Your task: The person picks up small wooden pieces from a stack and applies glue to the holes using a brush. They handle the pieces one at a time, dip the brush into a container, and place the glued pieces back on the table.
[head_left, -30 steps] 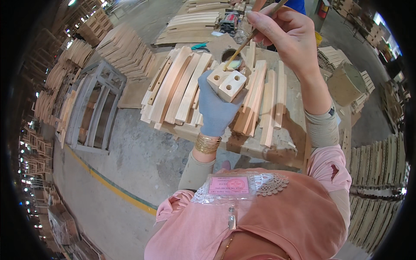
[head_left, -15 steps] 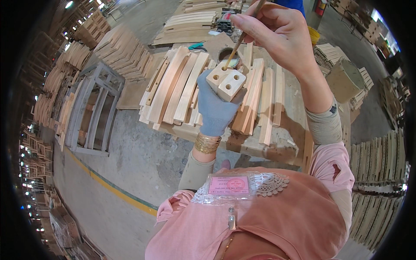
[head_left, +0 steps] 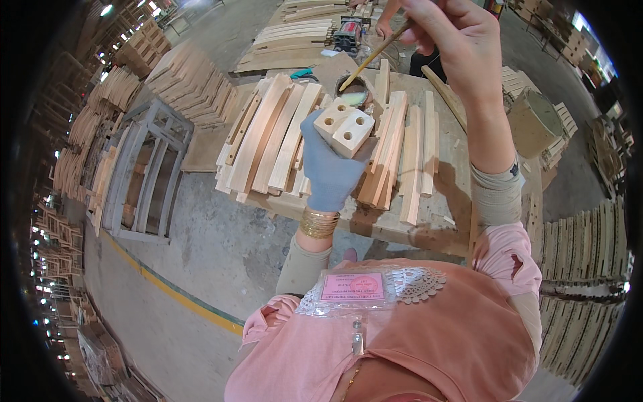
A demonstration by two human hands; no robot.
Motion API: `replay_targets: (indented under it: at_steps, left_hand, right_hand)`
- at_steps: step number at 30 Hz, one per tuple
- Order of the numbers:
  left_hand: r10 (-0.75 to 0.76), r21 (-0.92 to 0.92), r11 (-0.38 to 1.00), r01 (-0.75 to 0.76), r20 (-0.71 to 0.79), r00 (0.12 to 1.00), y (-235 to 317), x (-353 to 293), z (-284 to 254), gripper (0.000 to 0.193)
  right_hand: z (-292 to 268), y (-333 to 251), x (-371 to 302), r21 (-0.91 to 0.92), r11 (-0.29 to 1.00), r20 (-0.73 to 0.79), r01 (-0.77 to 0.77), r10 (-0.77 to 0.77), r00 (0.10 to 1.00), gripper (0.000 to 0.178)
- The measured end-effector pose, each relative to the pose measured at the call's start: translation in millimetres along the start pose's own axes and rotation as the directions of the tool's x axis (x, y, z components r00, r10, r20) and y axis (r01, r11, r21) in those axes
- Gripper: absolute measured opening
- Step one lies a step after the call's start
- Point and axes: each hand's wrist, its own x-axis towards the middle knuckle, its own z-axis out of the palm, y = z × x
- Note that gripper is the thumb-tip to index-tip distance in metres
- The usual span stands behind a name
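In a grey glove, my left hand [head_left: 328,167] is closed around two pale wooden blocks, a front block [head_left: 353,134] and a back block [head_left: 328,120], held side by side. Round holes show in their upper faces. My bare right hand [head_left: 462,50], raised at the upper right, pinches a thin stick [head_left: 378,53] that slants down to the left. The stick's yellowish lower tip is at the mouth of a round cup [head_left: 368,86] just beyond the blocks. Whitish liquid lies in the cup. Whether the tip touches it, I cannot tell.
Curved wooden slats [head_left: 268,134] lie left of my hand on the workbench [head_left: 439,224], with more slats [head_left: 390,151] to the right. A teal-handled tool [head_left: 301,73] lies behind. Across the bench appears a co-worker's hand [head_left: 384,28]. A grey frame [head_left: 144,181] stands left, a bucket [head_left: 536,124] right.
The stick's tip has left a hole in the back block and moved away to the cup. My right hand has shifted up and right. A co-worker's arm now shows across the bench.
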Motion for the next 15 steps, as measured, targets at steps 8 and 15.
replay_targets:
  at_steps: [8,15]
  left_hand:
    - [0.076,0.032,0.997,-0.071,-0.181,0.981,-23.5,-10.8,-8.5,0.070]
    - [-0.077,-0.046,0.996,0.076,-0.026,0.997,-17.9,-6.3,-25.1,0.073]
  right_hand:
    - [-23.4,92.1,7.0,-0.033,0.995,-0.055,0.092,-0.094,0.994,0.022]
    - [-3.5,202.5,1.2,-0.647,0.757,0.057,0.096,-0.077,0.995,0.033]
